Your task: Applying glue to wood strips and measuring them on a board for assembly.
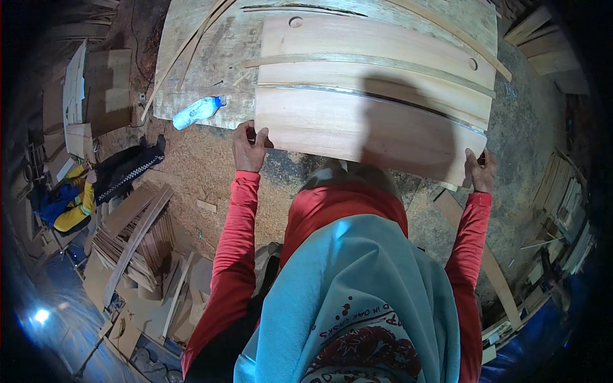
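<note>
Left hand (249,150) and right hand (481,171) (grip partly hidden) seem to pinch the pale board (313,119) at its near corners.

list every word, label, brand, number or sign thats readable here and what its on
Light-blue garment: curved dark lettering around a dark red print, partly legible, but I won't copy printed words.
Clear plastic bottle with a blue cap: any lettering is too small or blurred to read.
Wooden board held by the left hand and right hand: no lettering can be made out.
</note>
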Demonstrator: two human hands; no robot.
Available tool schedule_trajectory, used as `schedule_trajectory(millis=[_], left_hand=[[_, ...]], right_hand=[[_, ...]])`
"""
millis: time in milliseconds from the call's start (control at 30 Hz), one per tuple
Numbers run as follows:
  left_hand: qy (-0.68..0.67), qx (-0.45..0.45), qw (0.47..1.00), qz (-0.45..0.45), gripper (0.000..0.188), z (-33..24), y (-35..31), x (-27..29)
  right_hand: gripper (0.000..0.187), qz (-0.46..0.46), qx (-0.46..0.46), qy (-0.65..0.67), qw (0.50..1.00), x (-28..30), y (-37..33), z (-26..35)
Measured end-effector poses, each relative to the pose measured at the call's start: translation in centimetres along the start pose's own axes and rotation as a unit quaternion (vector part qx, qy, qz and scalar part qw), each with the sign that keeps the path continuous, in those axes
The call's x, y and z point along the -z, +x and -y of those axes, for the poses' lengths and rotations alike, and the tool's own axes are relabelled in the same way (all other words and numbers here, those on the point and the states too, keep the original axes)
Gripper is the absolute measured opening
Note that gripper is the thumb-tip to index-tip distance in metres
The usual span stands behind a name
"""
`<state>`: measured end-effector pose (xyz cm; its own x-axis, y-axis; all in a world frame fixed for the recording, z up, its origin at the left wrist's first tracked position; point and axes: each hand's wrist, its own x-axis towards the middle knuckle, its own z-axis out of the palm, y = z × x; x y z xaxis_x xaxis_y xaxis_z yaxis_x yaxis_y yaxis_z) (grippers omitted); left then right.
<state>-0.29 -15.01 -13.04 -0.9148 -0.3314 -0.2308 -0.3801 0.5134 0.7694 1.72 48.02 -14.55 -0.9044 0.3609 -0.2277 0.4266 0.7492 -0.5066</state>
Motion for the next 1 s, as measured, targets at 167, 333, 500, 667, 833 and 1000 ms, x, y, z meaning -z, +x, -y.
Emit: schedule_trajectory(millis=[167, 333, 500, 667, 833, 1000], left_hand=[[0.018, -0.004, 1.0, -0.009, 0.034, 0.7, 0.2, 0.3], [0.001, 0.002, 1.0, 0.01, 0.027, -1.3, 0.2, -1.1], [0.002, -0.049, 0.999, 0.019, 0.024, 3.8, 1.2, 0.1], [-0.035, -0.057, 0.997, 0.037, 0.027, 1.9, 0.9, 0.4], [0.008, -0.046, 0.998, 0.048, 0.027, 1.1, 1.3, 0.4], [-0.004, -0.032, 0.998, 0.054, 0.027, -0.2, 0.9, 0.2]], right_hand=[[0.046, 0.013, -0.016, 0.054, 0.998, 0.0, 0.2, 2.0], [0.044, -0.011, -0.02, 0.033, 0.999, -0.1, 0.0, 0.1], [0.042, -0.155, 0.152, -0.045, 0.975, -1.9, 0.2, 0.8], [0.033, -0.091, 0.062, -0.02, 0.994, -2.8, 0.1, -0.1], [0.038, -0.011, -0.069, 0.111, 0.991, -2.4, 0.0, 0.6], [0.039, -0.033, -0.021, 0.059, 0.997, -1.7, 0.5, 1.6]])
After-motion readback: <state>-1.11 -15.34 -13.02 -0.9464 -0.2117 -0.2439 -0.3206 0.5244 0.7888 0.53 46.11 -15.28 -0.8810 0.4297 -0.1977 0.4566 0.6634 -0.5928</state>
